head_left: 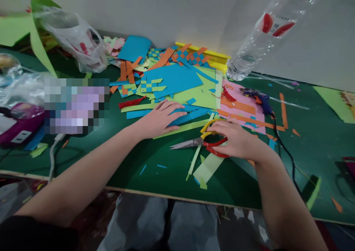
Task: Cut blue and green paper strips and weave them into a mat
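My left hand (165,118) lies with its fingers spread over blue paper strips (194,115) on the green table. Red- and yellow-handled scissors (191,143) are held in my right hand (235,137), its fingers curled at the handles and the blades pointing left. Pale green strips (180,129) pass beneath and beside both hands. Behind them sit a blue paper sheet (173,79), a light green sheet (194,95) and woven blue-and-green pieces (151,84). A red tassel (131,102) rests left of the pile.
A plastic bottle (257,44) leans at the wall by a pink sheet (244,90) and a blue glue gun (262,99) with a black cord. On the left are a blurred-out device (80,107), a white plastic bag (80,44) and a purple power strip (22,123).
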Motion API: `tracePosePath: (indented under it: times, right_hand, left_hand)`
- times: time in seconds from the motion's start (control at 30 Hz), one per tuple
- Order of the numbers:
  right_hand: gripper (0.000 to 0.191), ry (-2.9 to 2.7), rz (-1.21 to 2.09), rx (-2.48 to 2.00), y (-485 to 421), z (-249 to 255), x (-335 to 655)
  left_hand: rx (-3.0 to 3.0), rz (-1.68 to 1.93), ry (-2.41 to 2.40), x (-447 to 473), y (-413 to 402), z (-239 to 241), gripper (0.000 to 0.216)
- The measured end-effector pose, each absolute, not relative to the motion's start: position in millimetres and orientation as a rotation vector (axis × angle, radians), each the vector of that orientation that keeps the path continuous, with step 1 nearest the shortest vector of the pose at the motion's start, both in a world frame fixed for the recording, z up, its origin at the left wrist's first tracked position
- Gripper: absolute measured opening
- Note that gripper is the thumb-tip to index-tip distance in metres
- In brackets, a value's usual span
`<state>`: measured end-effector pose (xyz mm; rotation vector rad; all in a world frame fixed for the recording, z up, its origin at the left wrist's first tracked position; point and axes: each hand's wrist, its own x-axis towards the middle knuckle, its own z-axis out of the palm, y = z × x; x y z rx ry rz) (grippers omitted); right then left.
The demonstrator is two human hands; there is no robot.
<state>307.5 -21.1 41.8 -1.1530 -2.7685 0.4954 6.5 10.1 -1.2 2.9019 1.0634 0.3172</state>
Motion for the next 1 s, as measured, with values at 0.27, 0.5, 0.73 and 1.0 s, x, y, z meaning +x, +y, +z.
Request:
tracePosePath:
  times: [0.27,0.5,0.73,1.0]
  right_hand:
    - [0.038,-2.528,0.265,-1.276,-11,52,336]
    - [0.034,-2.221,-0.158,-1.567,-1,41,341]
    - [0.039,-2.083,-0.119,-1.850,0,34,334]
    - [0.044,-2.234,0.016,-2.247,-3,32,333]
  left_hand:
    - [2.739,0.718,1.184,5,14,6,0.031]
    - [2.597,0.992,1.466,0,16,6,0.026]
    - [2.543,1.009,1.661,-3,16,6,0.026]
    - [2.477,0.905,1.723,-6,17,6,0.027]
